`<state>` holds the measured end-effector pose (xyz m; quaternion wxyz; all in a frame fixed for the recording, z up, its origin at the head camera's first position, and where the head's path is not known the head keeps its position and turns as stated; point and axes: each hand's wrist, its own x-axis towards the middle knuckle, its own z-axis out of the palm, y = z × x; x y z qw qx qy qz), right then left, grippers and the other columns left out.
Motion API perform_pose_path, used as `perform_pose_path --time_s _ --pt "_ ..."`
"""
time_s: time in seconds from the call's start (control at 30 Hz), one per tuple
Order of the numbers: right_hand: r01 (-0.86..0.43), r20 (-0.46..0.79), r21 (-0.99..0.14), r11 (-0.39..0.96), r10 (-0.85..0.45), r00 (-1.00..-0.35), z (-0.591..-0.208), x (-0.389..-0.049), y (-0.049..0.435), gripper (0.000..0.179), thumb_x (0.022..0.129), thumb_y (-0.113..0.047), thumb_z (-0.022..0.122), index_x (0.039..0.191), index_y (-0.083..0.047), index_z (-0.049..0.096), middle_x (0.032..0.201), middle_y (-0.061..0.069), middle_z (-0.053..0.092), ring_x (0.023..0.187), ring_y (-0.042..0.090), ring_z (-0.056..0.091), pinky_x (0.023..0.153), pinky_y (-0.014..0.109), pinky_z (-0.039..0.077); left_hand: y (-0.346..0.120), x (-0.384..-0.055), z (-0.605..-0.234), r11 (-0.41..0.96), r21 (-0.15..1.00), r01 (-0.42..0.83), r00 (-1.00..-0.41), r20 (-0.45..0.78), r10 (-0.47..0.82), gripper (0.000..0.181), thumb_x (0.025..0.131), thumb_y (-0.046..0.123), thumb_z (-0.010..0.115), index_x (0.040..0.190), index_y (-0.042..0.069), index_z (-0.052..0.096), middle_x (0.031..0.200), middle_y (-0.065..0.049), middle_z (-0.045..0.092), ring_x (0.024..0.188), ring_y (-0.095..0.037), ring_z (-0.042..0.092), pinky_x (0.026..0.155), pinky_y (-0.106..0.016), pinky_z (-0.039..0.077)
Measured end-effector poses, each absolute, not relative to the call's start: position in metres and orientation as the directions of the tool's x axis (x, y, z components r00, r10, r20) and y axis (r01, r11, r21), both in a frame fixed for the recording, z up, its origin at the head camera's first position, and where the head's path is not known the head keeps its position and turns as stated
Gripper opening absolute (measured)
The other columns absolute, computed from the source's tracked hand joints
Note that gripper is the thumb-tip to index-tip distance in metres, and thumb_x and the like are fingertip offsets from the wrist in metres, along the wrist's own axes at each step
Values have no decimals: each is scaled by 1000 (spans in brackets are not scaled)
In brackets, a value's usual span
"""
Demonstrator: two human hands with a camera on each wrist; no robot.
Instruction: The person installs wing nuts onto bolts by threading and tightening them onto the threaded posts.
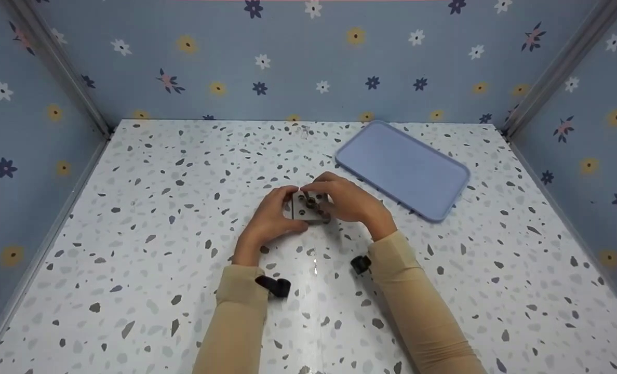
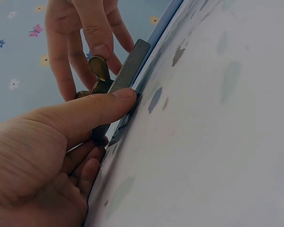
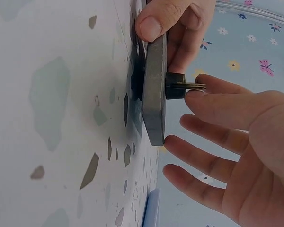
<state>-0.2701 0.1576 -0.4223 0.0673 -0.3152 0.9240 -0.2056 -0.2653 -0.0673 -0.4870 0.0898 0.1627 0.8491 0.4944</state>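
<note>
A small grey metal plate (image 1: 311, 216) with several round holes lies flat between both hands near the middle of the table. My left hand (image 1: 273, 218) grips it by its left side, with the thumb along the near edge. A brass-coloured wing nut (image 2: 100, 71) stands on the plate's upper face, at its centre. My right hand (image 1: 350, 200) pinches a wing of this wing nut (image 3: 176, 86) between thumb and index finger, while its other fingers spread beside the plate (image 3: 155, 94). Under the plate, a dark part (image 3: 137, 84) shows in the right wrist view.
A blue-grey rectangular tray (image 1: 404, 166) lies at an angle on the back right of the speckled white table (image 1: 147, 249). Flowered blue panels (image 1: 287, 57) wall the back and both sides. Dark wrist mounts (image 1: 275, 286) sit at the sleeve cuffs.
</note>
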Motion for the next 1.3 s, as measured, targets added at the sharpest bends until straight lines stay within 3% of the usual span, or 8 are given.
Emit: perform_pose_path --time_s 0.83,1.3 --pt "-488 -13 -445 751 -551 -835 -423 -272 158 45 102 -15 71 146 -12 64 145 12 58 132 30 57 113 47 49 -66 -265 -486 469 870 152 -941 -18 339 94 76 15 92 158 14 47 156 -8 51 138 -27 50 124 -44 34" --pt "-456 -5 -458 763 -516 -857 -423 -271 159 50 98 -25 79 143 -12 64 143 14 59 129 34 59 110 49 49 -67 -266 -488 443 877 184 -932 12 363 92 77 15 91 157 9 46 151 -12 54 133 -29 52 120 -44 38"
